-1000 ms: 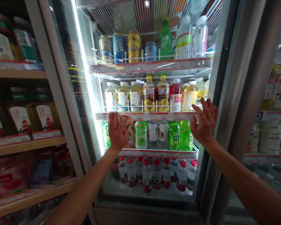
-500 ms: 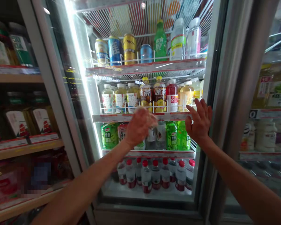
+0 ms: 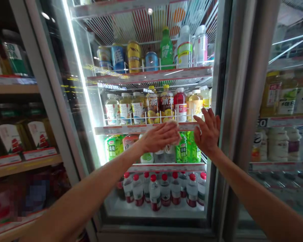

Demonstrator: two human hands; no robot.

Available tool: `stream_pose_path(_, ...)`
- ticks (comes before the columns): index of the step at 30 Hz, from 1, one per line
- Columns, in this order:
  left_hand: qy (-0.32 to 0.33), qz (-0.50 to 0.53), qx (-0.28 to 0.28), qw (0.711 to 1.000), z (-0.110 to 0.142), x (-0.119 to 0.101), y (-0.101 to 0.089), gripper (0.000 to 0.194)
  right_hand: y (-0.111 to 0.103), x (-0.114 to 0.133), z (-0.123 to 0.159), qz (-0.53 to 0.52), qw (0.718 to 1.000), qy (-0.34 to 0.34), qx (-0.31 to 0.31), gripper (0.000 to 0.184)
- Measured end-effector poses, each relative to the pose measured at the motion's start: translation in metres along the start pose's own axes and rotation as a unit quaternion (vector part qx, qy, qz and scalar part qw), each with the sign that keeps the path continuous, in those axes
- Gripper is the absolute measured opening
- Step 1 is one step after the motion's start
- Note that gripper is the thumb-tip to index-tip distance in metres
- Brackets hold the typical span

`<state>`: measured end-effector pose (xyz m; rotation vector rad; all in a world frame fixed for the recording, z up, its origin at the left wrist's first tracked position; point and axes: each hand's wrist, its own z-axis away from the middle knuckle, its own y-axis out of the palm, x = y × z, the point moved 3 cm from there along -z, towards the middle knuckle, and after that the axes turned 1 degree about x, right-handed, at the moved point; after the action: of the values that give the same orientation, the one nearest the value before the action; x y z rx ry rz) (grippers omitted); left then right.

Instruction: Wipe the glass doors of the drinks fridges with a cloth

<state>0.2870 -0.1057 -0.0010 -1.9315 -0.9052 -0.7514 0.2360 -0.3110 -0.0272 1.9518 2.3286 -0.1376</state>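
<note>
My left hand (image 3: 159,137) is stretched over the middle of a fridge's glass door (image 3: 131,134). Under its fingers is a pale, crumpled cloth (image 3: 176,131), pressed flat toward the glass; its edges are partly blurred. Farther right, my right hand (image 3: 207,132) is spread with fingers apart and palm forward, at the door's right side near the metal frame (image 3: 221,134). It holds nothing. Behind the hands stand iced tea bottles (image 3: 167,104), a red drink bottle (image 3: 180,104) and green drink packs (image 3: 182,148), partly covered by the hands.
Cans (image 3: 134,57) and a green bottle (image 3: 166,47) fill the upper shelf. Red-capped water bottles (image 3: 155,193) stand at the bottom. On the left are wooden shelves (image 3: 47,163) with bottles; another glass-fronted fridge (image 3: 288,121) is on the right.
My left hand has slid right across the glass with the cloth and turned so its fingers point right. My right hand keeps its place on the door; the view has shifted slightly.
</note>
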Motion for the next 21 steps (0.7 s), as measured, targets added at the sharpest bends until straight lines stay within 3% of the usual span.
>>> stream_pose_path(3, -0.210, -0.023, -0.096, 0.973, -0.007, 0.023, -0.011, 0.047, 0.000, 0.000, 0.000, 0.003, 1.000, 0.000, 0.003, 0.050)
stream_pose_path(4, -0.258, -0.028, -0.116, 0.959, -0.009, 0.026, -0.012, 0.047, 0.000, 0.000, 0.000, 0.002, 1.000, 0.001, 0.002, 0.050)
stream_pose_path(5, -0.264, -0.030, -0.117, 0.957, -0.012, 0.023, -0.011, 0.047, -0.001, -0.001, 0.000, -0.001, 1.000, 0.000, -0.001, 0.050)
stream_pose_path(6, -0.231, -0.028, -0.099, 0.967, -0.015, 0.016, -0.007, 0.047, -0.001, -0.001, 0.000, -0.007, 1.000, -0.002, -0.004, 0.050)
stream_pose_path(9, -0.033, -0.019, -0.022, 0.999, -0.020, -0.011, 0.007, 0.047, -0.002, -0.001, 0.001, -0.030, 0.999, -0.010, -0.011, 0.052)
stream_pose_path(11, -0.007, -0.025, -0.036, 0.999, -0.019, -0.008, 0.006, 0.047, -0.002, -0.002, 0.001, -0.042, 0.999, -0.013, -0.008, 0.052)
stream_pose_path(13, -0.124, -0.040, -0.108, 0.986, -0.020, 0.014, -0.002, 0.049, -0.002, -0.002, 0.001, -0.049, 0.999, -0.012, -0.009, 0.052)
stream_pose_path(15, -0.259, -0.051, -0.168, 0.950, -0.020, 0.032, -0.009, 0.051, -0.003, -0.002, 0.001, -0.060, 0.998, -0.010, -0.016, 0.052)
stream_pose_path(16, -0.283, -0.052, -0.178, 0.941, -0.021, 0.033, -0.009, 0.051, -0.003, -0.002, 0.001, -0.067, 0.998, -0.010, -0.019, 0.052)
stream_pose_path(18, -0.215, -0.047, -0.150, 0.964, -0.025, 0.018, -0.002, 0.051, -0.003, -0.003, 0.002, -0.080, 0.996, -0.012, -0.026, 0.052)
stream_pose_path(21, 0.014, -0.025, -0.055, 0.998, -0.030, -0.016, 0.011, 0.047, -0.003, -0.003, 0.002, -0.093, 0.995, -0.019, -0.031, 0.053)
